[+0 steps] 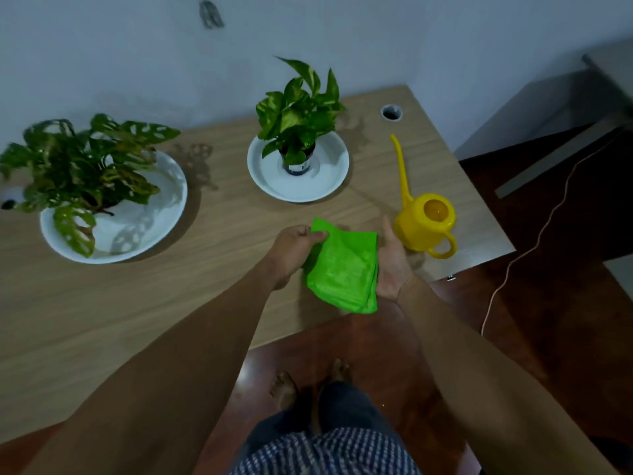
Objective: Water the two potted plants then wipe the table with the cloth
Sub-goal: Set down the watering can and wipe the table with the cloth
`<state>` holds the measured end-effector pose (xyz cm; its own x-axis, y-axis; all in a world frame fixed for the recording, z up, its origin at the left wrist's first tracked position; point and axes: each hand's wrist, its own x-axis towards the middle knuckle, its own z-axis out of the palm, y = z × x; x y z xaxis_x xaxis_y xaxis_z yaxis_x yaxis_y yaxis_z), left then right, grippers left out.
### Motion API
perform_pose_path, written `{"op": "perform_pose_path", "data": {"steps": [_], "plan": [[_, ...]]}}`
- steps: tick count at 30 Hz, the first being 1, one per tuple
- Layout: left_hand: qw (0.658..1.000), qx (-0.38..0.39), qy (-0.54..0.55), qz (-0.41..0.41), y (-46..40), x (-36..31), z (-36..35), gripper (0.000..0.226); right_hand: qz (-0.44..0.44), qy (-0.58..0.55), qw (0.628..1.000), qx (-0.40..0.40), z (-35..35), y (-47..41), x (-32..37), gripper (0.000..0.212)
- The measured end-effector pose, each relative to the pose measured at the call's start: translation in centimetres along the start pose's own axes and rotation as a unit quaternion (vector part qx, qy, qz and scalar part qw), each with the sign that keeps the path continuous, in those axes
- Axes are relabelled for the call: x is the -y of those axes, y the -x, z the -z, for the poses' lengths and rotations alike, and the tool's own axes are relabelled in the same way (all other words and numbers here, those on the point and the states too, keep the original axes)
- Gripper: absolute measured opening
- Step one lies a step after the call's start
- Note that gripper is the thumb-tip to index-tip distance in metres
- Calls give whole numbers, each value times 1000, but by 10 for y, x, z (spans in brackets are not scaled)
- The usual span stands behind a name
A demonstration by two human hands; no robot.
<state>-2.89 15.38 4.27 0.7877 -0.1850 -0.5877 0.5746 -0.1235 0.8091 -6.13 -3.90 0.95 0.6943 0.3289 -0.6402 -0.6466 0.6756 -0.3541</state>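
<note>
Apparently at the wiping step: green cloth [344, 265] above near edge of table [222, 234], corner pinched in left hand [293, 250], other edge against right hand [394, 265], finger curl hidden. Next, likely: lay flat, sweep.

Dim, soft, wide-angle bowing; leaf shadows thrown rightward.

Bare table [212, 269] spreads between two planted saucers; watering can [424, 222] crowds the right edge.
</note>
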Motion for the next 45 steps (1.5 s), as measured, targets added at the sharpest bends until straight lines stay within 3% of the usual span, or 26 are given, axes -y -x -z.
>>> {"op": "perform_pose_path", "data": {"steps": [2,6,10,13,16,20,23,27,29,31,37,45], "plan": [[1000,-16,-16,-9,-2,0,-3,18,-27,7,999,35,7,1,6,104],[998,-32,-44,-11,-5,8,-11,23,11,202,978,-59,22,-11,18,48],[997,-44,-61,14,-7,23,-27,25,98,354,916,-161,32,-29,33,21],[993,-77,-80,30,-29,49,-33,31,130,473,852,-185,40,-41,45,14],[987,-111,-109,32,-56,75,-35,43,145,583,779,-182,47,-52,48,24],[982,-127,-136,37,-46,59,-51,23,157,689,682,-190,56,-60,47,32],[973,-141,-176,58,-43,51,-58,30,176,737,612,-229,52,-56,44,37],[905,-190,-373,78,-29,36,-55,41,198,795,484,-308,38,-40,34,34],[875,-221,-427,64,-21,30,-48,44,222,808,450,-310,31,-34,27,34],[862,-242,-442,55,-12,25,-37,46,240,816,445,-281,25,-33,23,33],[861,-280,-423,37,19,37,11,33,241,823,502,-115,6,-38,5,35],[865,-262,-428,16,53,78,86,55,235,836,486,-99,-37,-43,-45,34]]}}
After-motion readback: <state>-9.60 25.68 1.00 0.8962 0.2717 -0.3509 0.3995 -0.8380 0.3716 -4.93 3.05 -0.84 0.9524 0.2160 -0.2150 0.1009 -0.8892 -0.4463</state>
